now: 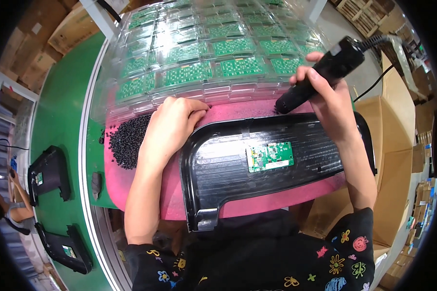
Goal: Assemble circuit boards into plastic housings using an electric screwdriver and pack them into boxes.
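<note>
- the right grip [332, 92] is closed round a black driver [342, 60], fingers wrapped over its barrel.
- the driver is tilted, its nose down and toward the left, near the far edge of the cover [218, 186]; whether the nose touches anything, i cannot tell.
- a coiled cord [375, 41] runs from the driver's upper end.
- the left grip [175, 121] is narrow, thumb and forefinger almost together at a tiny dark bit, too small to make out.
- the left hand is just beyond the cover's far left corner, between the cover and the trays [213, 93].
- the cover, black and glossy, lies hollow side up on a pink mat [257, 206], below both hands.
- a green board [271, 156] sits inside the cover, around its middle.
- a heap of small black pieces [129, 140] lies on the mat, left of the left hand.
- the clear trays, filled with green boards, stand behind the mat.
- an open carton [376, 128] stands right of the cover.
- past a white rail [86, 104] at left, two more covers [65, 247] lie on a green worktop [58, 97].
</note>
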`<action>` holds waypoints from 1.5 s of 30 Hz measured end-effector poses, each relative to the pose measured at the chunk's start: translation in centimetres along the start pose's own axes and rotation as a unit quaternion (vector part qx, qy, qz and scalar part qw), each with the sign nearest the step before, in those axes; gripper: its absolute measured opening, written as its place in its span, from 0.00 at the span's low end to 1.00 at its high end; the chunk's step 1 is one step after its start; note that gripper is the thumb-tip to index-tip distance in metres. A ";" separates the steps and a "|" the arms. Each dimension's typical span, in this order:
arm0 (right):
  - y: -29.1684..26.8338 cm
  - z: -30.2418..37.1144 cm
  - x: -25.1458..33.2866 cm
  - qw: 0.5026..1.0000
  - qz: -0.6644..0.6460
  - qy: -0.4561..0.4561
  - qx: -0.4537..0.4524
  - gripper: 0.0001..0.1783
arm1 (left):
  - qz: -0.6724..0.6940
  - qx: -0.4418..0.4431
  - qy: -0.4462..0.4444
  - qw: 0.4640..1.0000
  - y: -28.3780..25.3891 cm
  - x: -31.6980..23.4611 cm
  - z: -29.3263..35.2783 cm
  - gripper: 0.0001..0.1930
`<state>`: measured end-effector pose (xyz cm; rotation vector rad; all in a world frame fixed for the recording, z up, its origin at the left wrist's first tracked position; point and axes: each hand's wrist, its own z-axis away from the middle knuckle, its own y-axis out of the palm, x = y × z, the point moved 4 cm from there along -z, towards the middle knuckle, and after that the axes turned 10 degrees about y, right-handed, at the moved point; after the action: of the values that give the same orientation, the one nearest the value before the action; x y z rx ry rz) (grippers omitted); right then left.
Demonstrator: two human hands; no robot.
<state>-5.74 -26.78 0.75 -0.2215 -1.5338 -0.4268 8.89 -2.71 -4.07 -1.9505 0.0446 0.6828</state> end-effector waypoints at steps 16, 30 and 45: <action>7.2 -0.6 -0.7 0.964 -0.229 -0.112 0.079 0.32 | 0.047 -0.076 -0.009 0.996 -2.5 -2.8 -0.2 0.09; 4.4 6.8 3.2 0.925 -0.286 -0.169 0.184 0.23 | 0.240 -0.025 0.285 0.928 0.3 -8.7 1.1 0.09; 5.2 9.7 4.9 0.897 -0.188 -0.370 0.155 0.23 | 0.355 -0.022 0.149 0.923 0.7 -8.6 1.1 0.06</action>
<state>-12.60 -18.79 6.66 0.1998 -2.3878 -0.4107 0.95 -4.32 -0.88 -2.0583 0.9700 0.8369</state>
